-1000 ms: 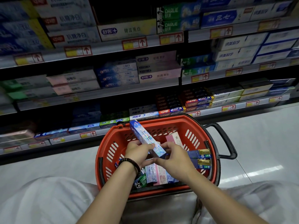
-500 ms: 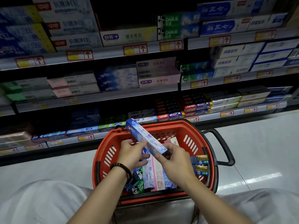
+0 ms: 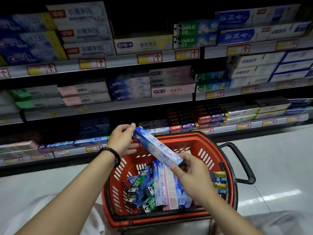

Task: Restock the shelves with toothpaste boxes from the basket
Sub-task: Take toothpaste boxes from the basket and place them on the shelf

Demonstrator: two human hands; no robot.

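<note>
Cardboard Crest box (image 3: 156, 147) above red basket (image 3: 189, 136): likely light, stiff, crushable. Left hand (image 3: 122, 139) grips far end, right hand (image 3: 191, 168) pinches near end; ends suit gripping.

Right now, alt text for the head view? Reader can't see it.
Two hands hold a blue Crest toothpaste box tilted above a red basket, the left hand at its far end and the right hand at its near end. More toothpaste boxes lie in the basket, in front of stocked shelves.
</note>
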